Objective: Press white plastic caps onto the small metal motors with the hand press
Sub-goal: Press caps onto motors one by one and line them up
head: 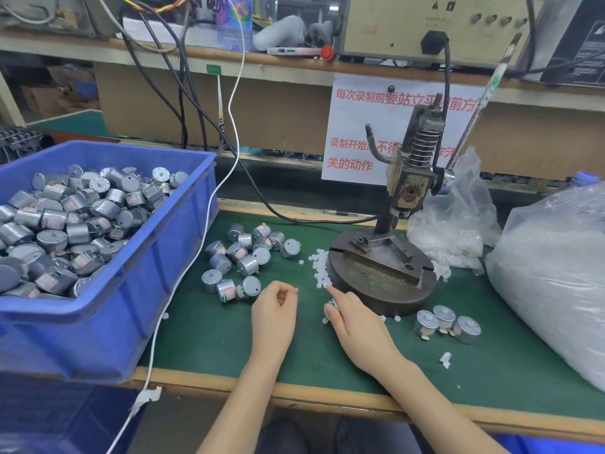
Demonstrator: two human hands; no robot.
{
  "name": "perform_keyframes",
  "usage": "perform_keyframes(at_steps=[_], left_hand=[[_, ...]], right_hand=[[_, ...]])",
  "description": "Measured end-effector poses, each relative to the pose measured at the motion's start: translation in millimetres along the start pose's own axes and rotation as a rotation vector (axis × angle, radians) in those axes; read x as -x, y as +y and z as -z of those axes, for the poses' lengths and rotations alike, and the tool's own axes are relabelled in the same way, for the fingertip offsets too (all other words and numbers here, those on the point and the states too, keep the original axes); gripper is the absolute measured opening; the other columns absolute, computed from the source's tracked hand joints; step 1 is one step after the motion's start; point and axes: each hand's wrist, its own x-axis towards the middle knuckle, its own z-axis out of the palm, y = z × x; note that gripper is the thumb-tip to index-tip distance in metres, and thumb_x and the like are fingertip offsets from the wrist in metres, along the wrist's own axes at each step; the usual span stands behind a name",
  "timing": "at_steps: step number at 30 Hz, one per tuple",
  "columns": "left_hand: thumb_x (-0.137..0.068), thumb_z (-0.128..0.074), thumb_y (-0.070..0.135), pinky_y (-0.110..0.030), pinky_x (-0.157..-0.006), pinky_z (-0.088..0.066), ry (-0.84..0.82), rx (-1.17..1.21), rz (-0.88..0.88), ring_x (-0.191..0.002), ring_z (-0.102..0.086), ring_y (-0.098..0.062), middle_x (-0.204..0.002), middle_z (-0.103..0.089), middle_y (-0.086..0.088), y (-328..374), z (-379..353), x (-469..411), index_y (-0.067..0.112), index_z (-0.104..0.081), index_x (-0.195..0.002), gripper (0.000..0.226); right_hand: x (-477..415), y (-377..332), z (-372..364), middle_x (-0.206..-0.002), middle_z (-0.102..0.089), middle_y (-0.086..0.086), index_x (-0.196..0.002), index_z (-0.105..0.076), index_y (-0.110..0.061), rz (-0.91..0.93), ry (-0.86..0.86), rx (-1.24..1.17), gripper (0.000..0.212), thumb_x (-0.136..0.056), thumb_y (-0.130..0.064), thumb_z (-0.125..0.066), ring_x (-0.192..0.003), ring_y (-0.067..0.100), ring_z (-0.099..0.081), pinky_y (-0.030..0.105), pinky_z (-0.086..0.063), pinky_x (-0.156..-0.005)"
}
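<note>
Cap-picking step: before the hand press (409, 191), the right hand (360, 322) grips a motor (331, 309), forefinger at the caps (320, 270). The left hand (275, 309) is curled, contents unclear. Next probably needs a fine pinch.

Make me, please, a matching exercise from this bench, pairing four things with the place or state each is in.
Things:
1. blue bin
2. loose white caps
3. three motors in a group
4. right hand

Places or states:
A. on the green mat, by the front right of the hand press base
B. grips a motor, index finger stretched toward the caps
C. at the left, full of metal motors
D. heaped against the left edge of that base

Pairs: 1-C, 2-D, 3-A, 4-B.
</note>
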Motion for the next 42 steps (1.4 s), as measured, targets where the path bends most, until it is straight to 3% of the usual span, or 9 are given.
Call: perform_keyframes(at_steps=[11,18,20,21,24,26,28,30,42], left_hand=[[-0.086,-0.053,0.008,-0.041,-0.075,-0.050,-0.002,-0.016,-0.006,-0.066,-0.052,-0.015,-0.068,-0.057,0.001,-1.2,-0.2,-0.2,0.010,-0.061,-0.077,0.012],[-0.087,-0.054,0.009,-0.023,-0.065,-0.036,0.023,-0.133,-0.062,-0.074,-0.053,-0.017,-0.077,-0.060,-0.002,-0.6,-7.0,-2.8,0.009,-0.059,-0.077,0.012],[-0.087,-0.053,0.008,-0.022,-0.065,-0.035,0.036,-0.189,-0.079,-0.077,-0.054,-0.017,-0.081,-0.062,-0.004,-1.4,-8.7,-5.0,0.007,-0.061,-0.080,0.011],[-0.087,-0.053,0.009,-0.023,-0.067,-0.036,0.042,-0.204,-0.080,-0.078,-0.054,-0.018,-0.081,-0.062,-0.004,-2.2,-9.1,-5.9,0.006,-0.062,-0.081,0.011],[-0.086,-0.053,0.009,-0.029,-0.070,-0.040,0.041,-0.239,-0.081,-0.078,-0.056,-0.021,-0.079,-0.062,-0.003,-2.4,-9.4,-7.3,0.008,-0.062,-0.079,0.011],[-0.086,-0.053,0.012,-0.031,-0.069,-0.041,0.037,-0.307,-0.083,-0.077,-0.056,-0.021,-0.078,-0.062,-0.001,-1.5,-11.1,-8.2,0.010,-0.060,-0.079,0.011],[-0.087,-0.050,0.017,-0.031,-0.066,-0.040,0.035,-0.406,-0.068,-0.077,-0.054,-0.019,-0.080,-0.062,0.002,-0.1,-12.9,-9.5,0.013,-0.060,-0.082,0.012],[-0.088,-0.049,0.020,-0.028,-0.064,-0.035,0.046,-0.454,-0.035,-0.077,-0.051,-0.018,-0.082,-0.061,0.005,1.3,-13.6,-11.7,0.015,-0.059,-0.084,0.013],[-0.086,-0.053,0.014,-0.028,-0.061,-0.035,0.018,-0.292,-0.050,-0.072,-0.053,-0.020,-0.067,-0.056,0.010,0.1,-8.0,-9.1,0.014,-0.059,-0.075,0.013]], right_hand=[[0.9,-6.4,1.8,-0.114,-0.044,-0.002,-0.146,-0.021,-0.023,0.034,0.000,0.123,0.049,-0.101,-0.041,-0.024,-0.102,0.021,-0.052,0.031,-0.038,-0.074],[-4.1,-13.4,6.0,-0.122,-0.041,0.005,-0.149,-0.011,-0.015,0.079,-0.076,0.338,0.057,-0.101,-0.042,-0.024,-0.099,0.025,-0.053,0.029,-0.032,-0.064],[-4.3,-16.6,6.6,-0.117,-0.047,0.007,-0.147,-0.022,-0.010,0.101,-0.015,0.430,0.060,-0.098,-0.042,-0.035,-0.091,0.022,-0.057,0.027,-0.033,-0.059],[-2.9,-20.1,8.2,-0.106,-0.055,0.007,-0.139,-0.040,-0.006,0.104,0.011,0.471,0.063,-0.091,-0.044,-0.052,-0.078,0.018,-0.061,0.025,-0.036,-0.052],[-1.0,-28.3,6.0,-0.068,-0.063,0.002,-0.097,-0.074,-0.008,0.171,0.124,0.540,0.059,-0.053,-0.047,-0.086,-0.043,0.009,-0.056,0.017,-0.033,-0.032],[0.0,-27.9,7.4,-0.077,-0.065,0.003,-0.105,-0.071,-0.006,0.147,0.080,0.486,0.061,-0.060,-0.046,-0.083,-0.050,0.011,-0.060,0.018,-0.038,-0.037],[-1.4,-24.2,7.4,-0.112,-0.056,0.009,-0.137,-0.043,-0.006,0.090,-0.006,0.379,0.061,-0.090,-0.043,-0.054,-0.083,0.019,-0.063,0.024,-0.045,-0.060],[-4.1,-16.6,5.2,-0.129,-0.041,0.006,-0.145,-0.022,-0.015,0.077,-0.051,0.344,0.053,-0.100,-0.042,-0.027,-0.105,0.025,-0.055,0.030,-0.041,-0.074],[10.8,-17.4,31.9,-0.110,-0.055,0.005,-0.109,-0.049,-0.012,0.056,-0.060,0.449,0.030,-0.097,-0.034,-0.031,-0.104,0.025,-0.048,0.034,-0.028,-0.087]])
